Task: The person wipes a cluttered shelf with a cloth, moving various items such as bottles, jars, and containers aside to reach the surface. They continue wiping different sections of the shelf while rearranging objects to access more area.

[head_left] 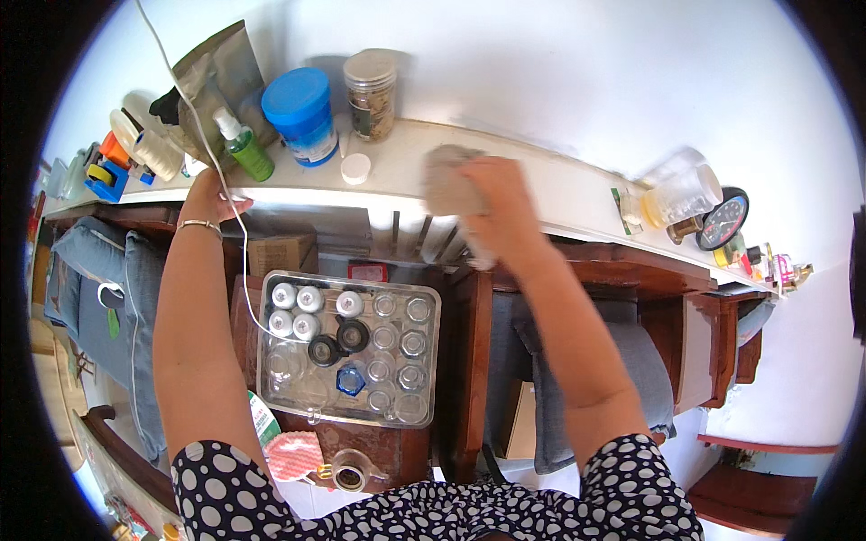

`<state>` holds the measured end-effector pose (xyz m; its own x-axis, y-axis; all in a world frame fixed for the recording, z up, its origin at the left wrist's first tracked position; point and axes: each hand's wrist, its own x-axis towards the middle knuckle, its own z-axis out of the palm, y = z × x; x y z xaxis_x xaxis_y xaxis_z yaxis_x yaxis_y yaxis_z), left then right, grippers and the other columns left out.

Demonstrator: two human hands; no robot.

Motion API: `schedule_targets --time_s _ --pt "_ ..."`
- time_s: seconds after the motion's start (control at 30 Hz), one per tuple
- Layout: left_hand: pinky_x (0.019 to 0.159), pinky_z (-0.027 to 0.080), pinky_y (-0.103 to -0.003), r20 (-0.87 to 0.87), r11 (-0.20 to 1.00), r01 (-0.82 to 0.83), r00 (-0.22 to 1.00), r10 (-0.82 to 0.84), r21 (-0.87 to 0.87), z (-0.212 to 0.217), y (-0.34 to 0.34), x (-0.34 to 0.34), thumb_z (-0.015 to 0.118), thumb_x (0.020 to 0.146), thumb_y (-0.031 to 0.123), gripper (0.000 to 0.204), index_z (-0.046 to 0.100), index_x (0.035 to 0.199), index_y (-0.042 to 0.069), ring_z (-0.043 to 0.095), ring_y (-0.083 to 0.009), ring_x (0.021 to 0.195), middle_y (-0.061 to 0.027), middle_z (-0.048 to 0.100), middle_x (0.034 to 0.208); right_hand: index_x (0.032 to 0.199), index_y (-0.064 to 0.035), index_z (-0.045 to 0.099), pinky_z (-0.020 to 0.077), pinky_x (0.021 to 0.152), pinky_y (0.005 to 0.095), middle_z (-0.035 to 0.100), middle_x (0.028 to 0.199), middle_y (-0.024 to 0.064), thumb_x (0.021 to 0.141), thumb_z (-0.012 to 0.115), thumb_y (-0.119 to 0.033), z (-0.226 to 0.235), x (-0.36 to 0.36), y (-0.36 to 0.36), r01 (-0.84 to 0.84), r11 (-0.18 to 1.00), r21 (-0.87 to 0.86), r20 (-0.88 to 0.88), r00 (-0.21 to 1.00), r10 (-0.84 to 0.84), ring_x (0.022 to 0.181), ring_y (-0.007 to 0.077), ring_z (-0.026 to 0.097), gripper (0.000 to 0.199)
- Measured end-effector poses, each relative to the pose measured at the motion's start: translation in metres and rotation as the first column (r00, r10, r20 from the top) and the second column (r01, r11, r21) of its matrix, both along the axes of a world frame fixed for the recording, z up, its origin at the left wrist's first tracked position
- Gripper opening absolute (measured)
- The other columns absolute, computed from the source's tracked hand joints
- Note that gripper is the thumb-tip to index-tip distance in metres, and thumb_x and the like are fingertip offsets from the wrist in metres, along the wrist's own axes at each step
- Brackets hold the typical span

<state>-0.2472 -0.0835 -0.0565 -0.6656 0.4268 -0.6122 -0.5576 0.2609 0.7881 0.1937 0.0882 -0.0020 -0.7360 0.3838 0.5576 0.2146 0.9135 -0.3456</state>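
My right hand (498, 197) is closed on a light greyish cloth (444, 180), pressed to the top of a long white shelf (559, 194); both are smeared by motion. To the left, my left hand (215, 198) grips the shelf's front edge, its fingers partly hidden. Just beyond it stands a green spray bottle (244, 146) with a white pump. Between the hands, a blue-lidded tub (299, 115), a clear jar with a pale lid (371, 95) and a small white cap (355, 169) are on the shelf. A white cable (216, 153) hangs past my left hand.
Below, a clear tray (433, 361) holds glasses and white-topped jars. A grey pouch (216, 81) and tape rolls (155, 153) crowd the shelf's left. A plastic container (681, 194) and a round dial (723, 219) stand at its right. Wooden chairs with grey cushions (604, 379) flank the tray.
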Motion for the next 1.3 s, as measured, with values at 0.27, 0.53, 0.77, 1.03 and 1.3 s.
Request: schedule_targets --time_s 0.27,0.53,0.77,1.03,1.3 --pt "0.060 0.057 -0.046 -0.100 1.000 0.001 0.995 -0.003 -0.020 0.012 -0.003 0.022 0.046 0.089 0.041 0.037 0.054 0.112 0.013 0.061 -0.0301 0.084 -0.0100 0.059 0.104 0.121 -0.0089 0.049 0.0327 0.101 0.0437 0.047 0.125 0.0137 0.049 0.071 0.008 0.000 0.139 0.044 0.188 0.970 0.157 0.353 0.906 -0.233 0.116 0.0363 0.042 0.077" --pt "0.067 0.057 -0.043 -0.161 0.994 0.036 0.986 -0.052 -0.105 0.028 -0.005 0.037 0.042 0.092 0.033 0.033 0.055 0.112 0.011 0.064 -0.0262 0.084 -0.0113 0.063 0.100 0.113 -0.0078 0.053 0.0380 0.082 0.0423 0.050 0.114 0.0118 0.051 0.070 -0.002 -0.023 0.061 0.016 0.103 0.898 0.429 0.271 0.933 -0.236 0.102 0.0311 0.048 0.064" --pt "0.064 0.058 -0.049 -0.109 0.996 0.000 0.994 -0.010 -0.091 0.025 -0.003 0.030 0.046 0.089 0.042 0.044 0.044 0.120 0.010 0.059 -0.0351 0.091 -0.0138 0.049 0.119 0.087 -0.0096 0.055 0.0376 0.069 0.0355 0.052 0.092 0.0055 0.067 0.059 -0.014 -0.033 -0.062 -0.021 0.053 0.865 0.499 0.058 0.994 -0.094 0.082 0.0236 0.049 0.021" --pt "0.064 0.058 -0.041 -0.139 0.998 -0.025 0.990 0.017 -0.057 0.019 0.000 0.033 0.048 0.089 0.035 0.034 0.055 0.111 0.011 0.062 -0.0248 0.086 -0.0099 0.061 0.104 0.086 -0.0095 0.054 0.0375 0.070 0.0370 0.052 0.090 0.0063 0.064 0.061 -0.011 -0.031 -0.103 -0.039 0.060 0.922 0.383 0.008 0.998 -0.069 0.084 0.0247 0.049 0.022" --pt "0.069 0.056 -0.046 -0.168 1.000 0.007 0.986 -0.009 -0.010 0.024 -0.004 0.040 0.046 0.090 0.039 0.037 0.055 0.113 0.012 0.062 -0.0275 0.089 -0.0115 0.062 0.101 0.107 -0.0098 0.056 0.0365 0.090 0.0446 0.053 0.114 0.0127 0.061 0.063 0.004 -0.017 0.013 -0.005 0.135 0.965 0.225 0.214 0.960 -0.184 0.108 0.0319 0.048 0.049"
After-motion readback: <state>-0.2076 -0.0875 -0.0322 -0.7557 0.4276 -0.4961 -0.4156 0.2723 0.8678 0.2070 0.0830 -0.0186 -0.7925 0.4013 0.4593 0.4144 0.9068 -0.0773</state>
